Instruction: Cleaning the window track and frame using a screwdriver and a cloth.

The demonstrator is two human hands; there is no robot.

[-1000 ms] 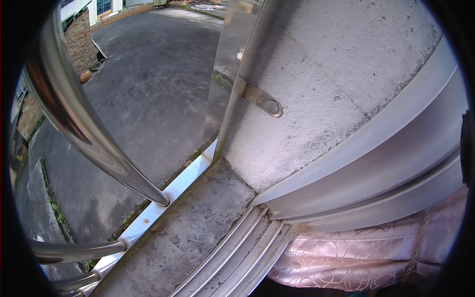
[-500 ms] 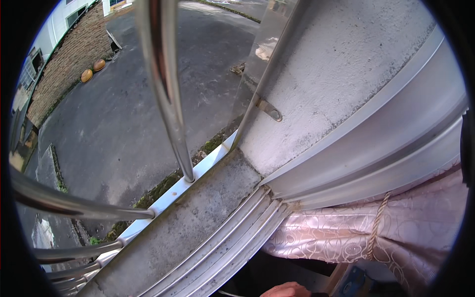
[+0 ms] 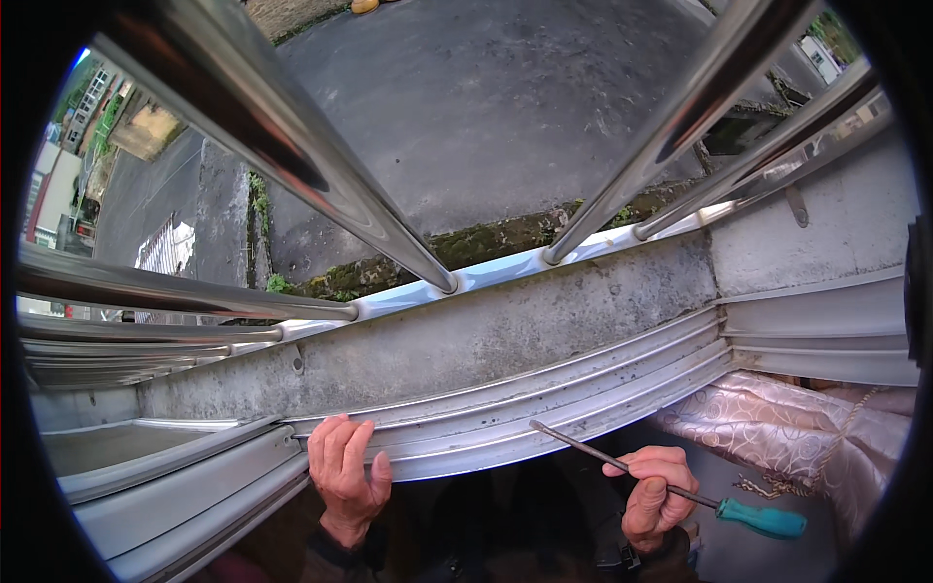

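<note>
A flathead screwdriver [image 3: 763, 520] with a teal handle and a dark metal shaft is in my right hand [image 3: 656, 496]. The fingers and thumb close round the shaft rather than the handle, which sticks out to the right. Its flat tip points left and lies over the grooves of the metal window track [image 3: 544, 408], near the inner rail; contact is hard to tell. My left hand [image 3: 347, 478] grips the left part of the same track, fingers bent over the rails and thumb at the inner edge, close to the sliding window frame [image 3: 214, 481].
Beyond the track runs a stained concrete sill [image 3: 466, 350], then a line of steel guard bars [image 3: 603, 223] in a shiny base rail. A dark paved yard [image 3: 466, 126] lies below outside. A pink patterned curtain [image 3: 758, 418], tied with rope, hangs at the right.
The view has swung left and now faces the track squarely. Both hands have come into sight, the right one with the screwdriver; before, only part of one hand showed at the lower edge.
</note>
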